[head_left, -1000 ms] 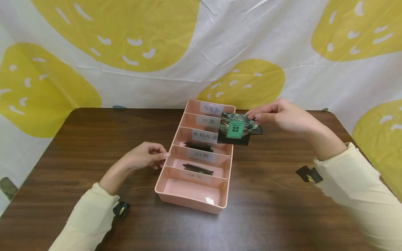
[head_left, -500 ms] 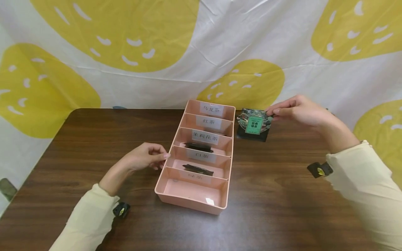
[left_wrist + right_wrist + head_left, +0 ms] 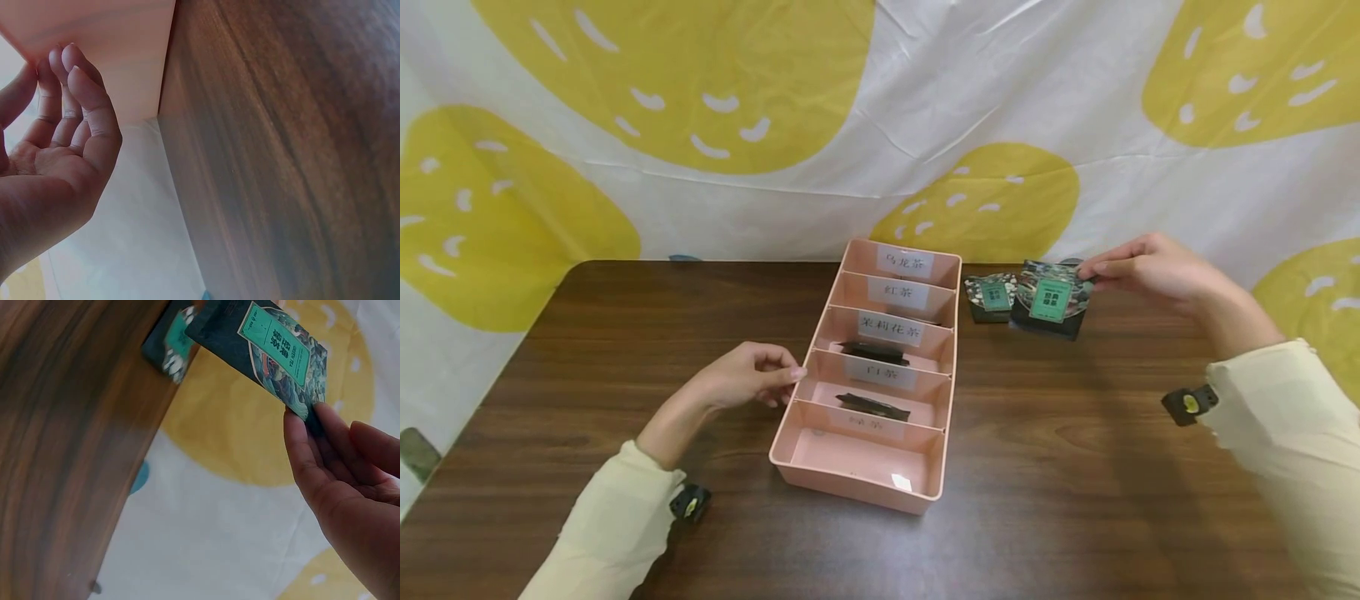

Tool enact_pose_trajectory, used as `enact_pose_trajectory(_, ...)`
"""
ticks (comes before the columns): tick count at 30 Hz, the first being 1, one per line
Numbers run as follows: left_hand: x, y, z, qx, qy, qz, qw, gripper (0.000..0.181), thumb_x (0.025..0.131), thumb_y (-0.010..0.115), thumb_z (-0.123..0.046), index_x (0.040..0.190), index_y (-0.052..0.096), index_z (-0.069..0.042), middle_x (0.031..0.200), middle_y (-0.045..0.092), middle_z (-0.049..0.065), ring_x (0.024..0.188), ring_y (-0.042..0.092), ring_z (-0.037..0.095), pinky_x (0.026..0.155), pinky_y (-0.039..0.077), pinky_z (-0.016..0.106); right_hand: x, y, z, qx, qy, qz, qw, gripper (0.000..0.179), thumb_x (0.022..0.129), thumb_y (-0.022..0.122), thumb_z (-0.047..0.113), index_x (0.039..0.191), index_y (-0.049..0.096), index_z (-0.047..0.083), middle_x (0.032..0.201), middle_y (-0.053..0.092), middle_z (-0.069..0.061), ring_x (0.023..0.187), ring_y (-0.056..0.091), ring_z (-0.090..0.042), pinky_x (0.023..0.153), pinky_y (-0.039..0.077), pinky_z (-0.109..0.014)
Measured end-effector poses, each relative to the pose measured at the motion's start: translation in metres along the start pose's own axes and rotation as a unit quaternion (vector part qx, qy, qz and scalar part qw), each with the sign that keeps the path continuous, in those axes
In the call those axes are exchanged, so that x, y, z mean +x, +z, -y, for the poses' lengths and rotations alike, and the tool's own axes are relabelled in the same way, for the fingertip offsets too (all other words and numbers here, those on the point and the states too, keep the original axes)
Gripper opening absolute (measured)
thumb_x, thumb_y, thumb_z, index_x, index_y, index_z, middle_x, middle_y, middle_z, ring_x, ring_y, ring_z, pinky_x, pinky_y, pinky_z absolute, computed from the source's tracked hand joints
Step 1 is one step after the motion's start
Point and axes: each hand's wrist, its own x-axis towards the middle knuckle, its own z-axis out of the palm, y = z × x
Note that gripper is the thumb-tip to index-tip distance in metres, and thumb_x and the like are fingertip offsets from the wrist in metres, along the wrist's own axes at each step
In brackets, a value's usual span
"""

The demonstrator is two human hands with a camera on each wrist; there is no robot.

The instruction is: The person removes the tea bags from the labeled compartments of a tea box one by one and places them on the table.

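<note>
The right hand [image 3: 1150, 271], fingertips closed on the green packet's [image 3: 1049, 302] corner, is now holding it farther right of the pink box [image 3: 853, 487], baring a second packet [image 3: 991, 298], while the left hand [image 3: 747, 375] (unmoved) is pinching the box's rim.

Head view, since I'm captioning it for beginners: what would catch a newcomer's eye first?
Likely the huge yellow shapes on the cloth behind the table, then the pink divided box at the table's middle. Right of the box, the right hand pinches a green-labelled packet.

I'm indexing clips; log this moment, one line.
left hand: holds pink plastic tray; right hand: pinches square green-black packet; second green-black packet: on wooden table
</note>
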Motion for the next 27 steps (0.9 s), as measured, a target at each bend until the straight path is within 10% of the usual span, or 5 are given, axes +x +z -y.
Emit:
enact_pose_trajectory(15,0.000,0.000,0.000,0.000,-0.002,-0.002,1.0000,0.019,0.090,0.056,-0.005,0.091,0.054,0.014,0.066,0.058,0.004,0.062,0.056,0.014,0.057,0.050,0.030,0.003,-0.020,-0.048,0.103,0.045,0.021,0.9935,0.027,0.095,0.040,-0.001,0.093,0.067,-0.002,0.088,0.066,0.004,0.082,0.061,-0.007,0.073,0.050,-0.022)
enact_pose_trajectory(27,0.000,0.000,0.001,0.000,-0.006,0.001,1.0000,0.019,0.090,0.056,-0.006,0.091,0.055,0.014,0.067,0.058,0.004,0.063,0.056,0.014,0.058,0.050,0.031,0.005,-0.018,-0.063,0.067,0.058,0.019,0.9959,0.030,0.095,0.039,-0.001,0.113,0.046,-0.024,0.086,0.065,0.009,0.080,0.061,-0.005,0.074,0.050,-0.022)
